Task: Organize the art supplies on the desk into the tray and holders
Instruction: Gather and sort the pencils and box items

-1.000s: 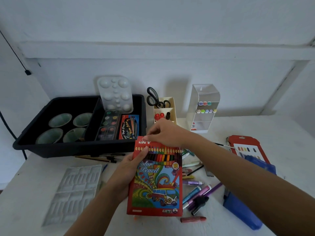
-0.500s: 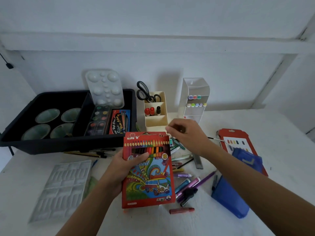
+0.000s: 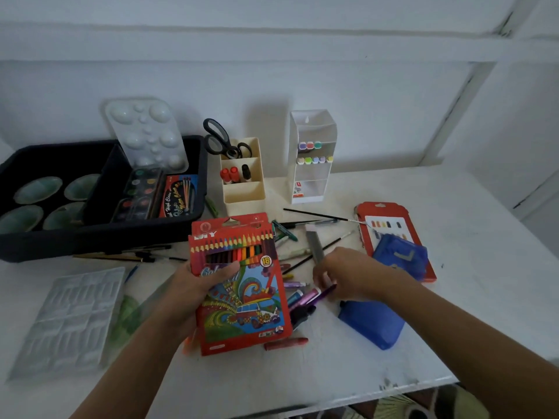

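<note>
two hands: left hand point(image 3: 193, 287) grips pencil box point(image 3: 251, 303); right hand point(image 3: 355, 275) over loose markers point(image 3: 305, 296), grip unclear.

White table point(image 3: 393, 343), surface scuffed near the front edge. Left rear: black tray point(image 3: 90, 240) standing on it, with several thin brushes point(image 3: 127, 257) lying along its front wall. Front left: clear moulded plastic insert point(image 3: 69, 316), flat, with a translucent green sheet point(image 3: 130, 313) just beside it. Rear centre: cream holder point(image 3: 243, 192) and clear holder point(image 3: 311, 189), upright and near each other. Centre: loose heap of pens and markers point(image 3: 302, 293), a metal ruler point(image 3: 314, 246) and a long black brush point(image 3: 317, 214). Front centre: red crayon point(image 3: 286, 343). Right: red card pack point(image 3: 390, 216), flat, with a blue case point(image 3: 372, 325) nearer the front.
</note>
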`<state>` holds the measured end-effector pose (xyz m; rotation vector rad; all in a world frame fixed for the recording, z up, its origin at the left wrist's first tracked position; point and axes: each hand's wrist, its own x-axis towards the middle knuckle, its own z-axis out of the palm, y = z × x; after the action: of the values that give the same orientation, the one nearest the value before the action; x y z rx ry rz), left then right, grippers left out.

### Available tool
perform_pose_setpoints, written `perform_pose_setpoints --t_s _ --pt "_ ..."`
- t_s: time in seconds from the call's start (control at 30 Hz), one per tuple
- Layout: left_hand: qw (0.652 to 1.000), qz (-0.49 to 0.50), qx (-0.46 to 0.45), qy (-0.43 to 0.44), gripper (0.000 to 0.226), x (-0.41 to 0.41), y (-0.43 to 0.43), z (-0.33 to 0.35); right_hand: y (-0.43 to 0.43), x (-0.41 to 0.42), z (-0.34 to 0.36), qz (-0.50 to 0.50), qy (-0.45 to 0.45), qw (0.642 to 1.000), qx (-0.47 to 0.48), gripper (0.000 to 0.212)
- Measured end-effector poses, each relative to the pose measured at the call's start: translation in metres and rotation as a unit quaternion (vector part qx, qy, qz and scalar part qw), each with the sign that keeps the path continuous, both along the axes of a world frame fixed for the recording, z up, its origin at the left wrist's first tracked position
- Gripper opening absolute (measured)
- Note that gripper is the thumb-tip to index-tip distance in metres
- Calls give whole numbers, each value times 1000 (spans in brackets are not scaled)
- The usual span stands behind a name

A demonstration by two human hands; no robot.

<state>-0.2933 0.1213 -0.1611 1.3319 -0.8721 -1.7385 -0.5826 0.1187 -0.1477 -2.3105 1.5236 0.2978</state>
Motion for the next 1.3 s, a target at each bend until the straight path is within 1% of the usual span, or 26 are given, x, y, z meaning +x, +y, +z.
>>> perform_pose_setpoints --t_s 0.07,0.13,0.2,0.27,0.33,0.47,0.53,0.6,0.67,0.73,0.8,0.9,0.97,1.07,1.17,1.2,1.3 --pt "1000 18 2 -4 52 -3 1 0 1 -2 -2 14 -5 1000 -21 25" --pt "1000 30 -3 -7 47 -5 3 1 1 -3 -3 19 -23 999 -30 22" --pt "999 38 -13 -15 46 -4 4 2 1 -6 -4 17 -61 998 -22 16" --pt "998 47 -20 -28 42 0 4 4 -1 -8 -3 10 -110 994 -9 17" --pt "997 59 -23 -39 38 7 3 7 -5 -10 0 4 -138 990 -12 19" --pt "995 79 -35 -55 46 21 0 11 -19 -10 5 -25 -211 977 -22 18" --pt "994 80 -40 -59 46 28 0 14 -27 -6 4 -45 -249 967 -34 18" --pt "995 69 -44 -63 54 34 0 16 -33 0 5 -73 -294 952 -46 17" --pt "994 57 -51 -74 73 40 1 17 -38 8 9 -97 -336 935 -63 15" --pt "993 54 -53 -86 83 44 3 18 -44 16 14 -113 -373 917 -86 14" --pt "993 60 -54 -90 84 48 5 20 -51 24 19 -143 -421 891 -93 15" --pt "991 78 -55 -93 86 56 7 21 -59 38 27 -200 -497 840 -84 14" --pt "991 81 -49 -98 86 63 8 22 -61 47 31 -201 -535 818 -65 13" --pt "991 67 -44 -107 87 74 8 27 -65 64 31 -155 -550 820 -37 13" --pt "992 40 -46 -113 86 83 9 33 -70 85 32 -117 -535 836 -32 12" --pt "992 31 -48 -116 81 84 8 34 -72 92 33 -104 -526 844 -33 12" --pt "990 19 -54 -125 55 88 7 41 -80 109 38 -72 -495 866 -23 10"
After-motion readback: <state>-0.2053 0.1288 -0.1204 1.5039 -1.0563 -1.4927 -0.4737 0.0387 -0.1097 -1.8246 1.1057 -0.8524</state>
